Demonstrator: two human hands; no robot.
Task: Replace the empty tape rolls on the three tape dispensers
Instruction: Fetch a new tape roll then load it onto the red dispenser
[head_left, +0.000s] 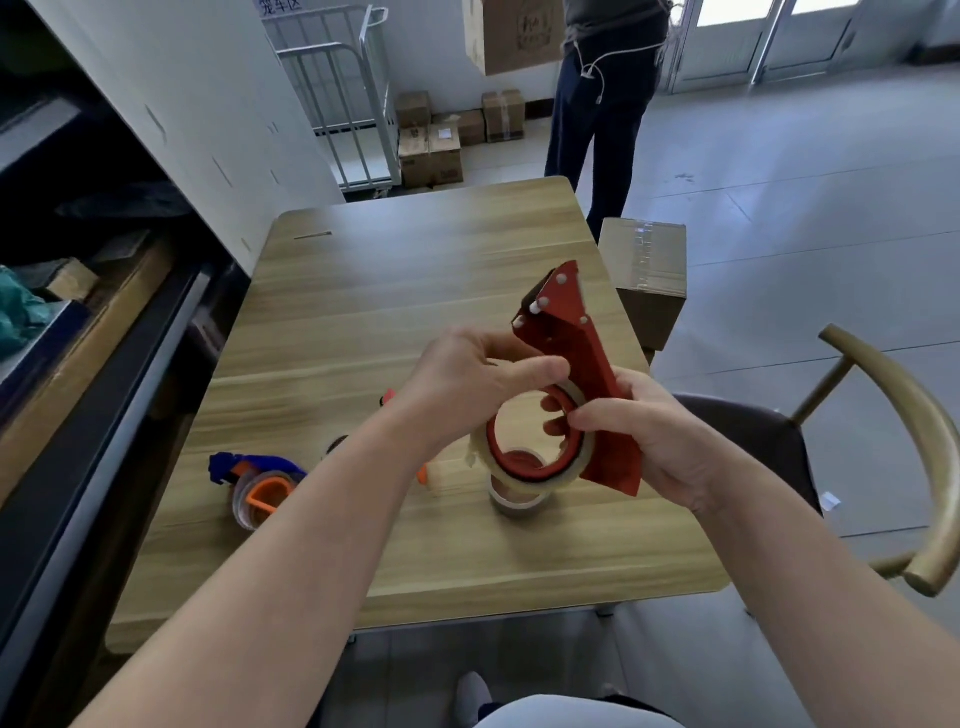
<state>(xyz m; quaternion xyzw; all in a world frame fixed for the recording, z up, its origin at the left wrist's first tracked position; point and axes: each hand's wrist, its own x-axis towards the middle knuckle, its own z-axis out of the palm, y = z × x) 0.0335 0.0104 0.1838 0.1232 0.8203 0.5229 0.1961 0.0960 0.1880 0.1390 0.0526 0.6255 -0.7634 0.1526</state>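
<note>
I hold a red tape dispenser (582, 358) above the wooden table (415, 291), its cutter end pointing up and away. My right hand (644, 431) grips its handle, with fingers inside the hub. A clear tape roll (535, 480) sits around the red hub. My left hand (478, 379) grips the upper edge of that roll, thumb pressed toward the dispenser body. A blue and orange dispenser (260, 480) with a roll lies on the table at the left. Another roll (519, 501) lies on the table under the red dispenser. An orange piece (387, 399) peeks out behind my left wrist.
A cardboard box (649, 275) stands off the table's right edge, with a curved wooden chair (914, 447) nearer me. A person (602, 104) carrying a box stands beyond the table. Dark shelving (78, 312) runs along the left. A metal cage cart (343, 104) and small boxes stand at the back.
</note>
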